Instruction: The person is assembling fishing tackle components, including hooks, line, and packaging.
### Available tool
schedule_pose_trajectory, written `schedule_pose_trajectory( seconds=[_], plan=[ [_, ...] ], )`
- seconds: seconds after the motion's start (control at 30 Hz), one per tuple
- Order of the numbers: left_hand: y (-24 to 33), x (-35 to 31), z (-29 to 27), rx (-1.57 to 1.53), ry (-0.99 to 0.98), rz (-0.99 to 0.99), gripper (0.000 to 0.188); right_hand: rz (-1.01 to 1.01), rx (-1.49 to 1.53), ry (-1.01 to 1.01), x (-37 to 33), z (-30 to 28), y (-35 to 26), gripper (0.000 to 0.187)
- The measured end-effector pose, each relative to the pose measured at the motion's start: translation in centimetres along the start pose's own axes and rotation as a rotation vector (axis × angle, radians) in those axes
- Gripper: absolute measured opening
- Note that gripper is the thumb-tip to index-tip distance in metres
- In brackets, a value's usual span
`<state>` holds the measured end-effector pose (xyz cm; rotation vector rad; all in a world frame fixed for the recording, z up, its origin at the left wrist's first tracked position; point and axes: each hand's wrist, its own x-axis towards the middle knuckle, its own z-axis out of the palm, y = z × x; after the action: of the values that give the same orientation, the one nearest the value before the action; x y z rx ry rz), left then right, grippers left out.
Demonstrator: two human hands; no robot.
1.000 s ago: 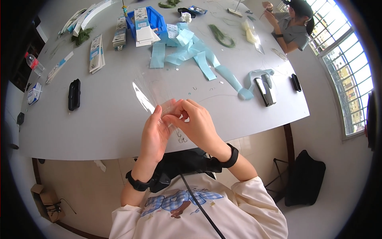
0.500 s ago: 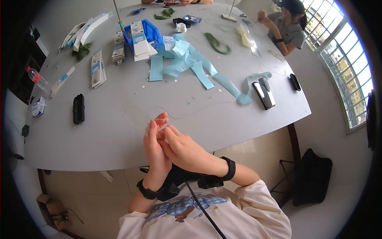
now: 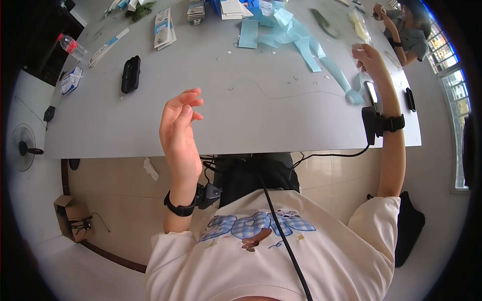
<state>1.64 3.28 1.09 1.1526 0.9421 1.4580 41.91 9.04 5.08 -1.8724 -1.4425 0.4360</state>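
My left hand (image 3: 181, 120) is raised over the near edge of the table, palm turned inward, fingers loosely bent and apart with nothing visible in them. My right hand (image 3: 370, 60) is stretched out to the far right, fingers apart, above the table by the end of a light-blue paper strip (image 3: 335, 75). Under my right forearm lies a silver and black device (image 3: 371, 90) that looks like a stapler, partly hidden. A thin line (image 3: 291, 94) curves across the table between my hands.
Card packs (image 3: 163, 30) and a blue bin (image 3: 215, 6) stand at the back. On the left are a black case (image 3: 131, 74), a bottle (image 3: 73, 47) and a small white-blue pack (image 3: 71, 81). Another person (image 3: 409, 35) sits at the far right. A cable runs from my right wrist.
My hands, together before, have parted. The right hand has swung far out to the right; the left stays near the table edge with its fingers loosened. The view has tilted down.
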Motion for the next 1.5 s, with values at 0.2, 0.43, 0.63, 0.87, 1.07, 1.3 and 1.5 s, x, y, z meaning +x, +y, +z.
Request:
schedule_pose_trajectory(
  seconds=[0.2,0.43,0.63,0.87,1.07,1.3,1.5],
  plan=[
    [0.0,-0.9,-3.7,0.134,-0.013,-0.014,0.018,0.186,-0.028,-0.162,6.0,2.8,8.0,0.029],
    [1.3,-1.5,-7.0,0.263,-0.037,-0.041,0.018,0.149,-0.416,0.039,10.3,4.8,13.6,0.055],
    [0.1,-0.8,-10.1,0.726,-0.054,0.058,0.026,-0.055,-0.649,0.229,9.2,2.8,14.7,0.046],
    [-4.9,2.1,-22.4,1.349,0.395,0.338,0.040,-0.353,-0.352,0.076,-9.5,1.1,-5.5,0.022],
    [-5.0,3.8,-22.8,1.349,0.401,0.304,0.036,-0.343,-0.212,-0.688,-19.0,3.3,-8.7,0.020],
    [-5.1,3.9,-22.3,1.304,0.435,0.286,0.034,-0.370,-0.342,-0.904,-21.7,12.8,0.3,0.032],
    [-5.6,3.7,-22.8,1.334,0.433,0.331,0.035,-0.364,-0.091,-0.928,-22.4,18.9,2.0,0.032]
  ],
)
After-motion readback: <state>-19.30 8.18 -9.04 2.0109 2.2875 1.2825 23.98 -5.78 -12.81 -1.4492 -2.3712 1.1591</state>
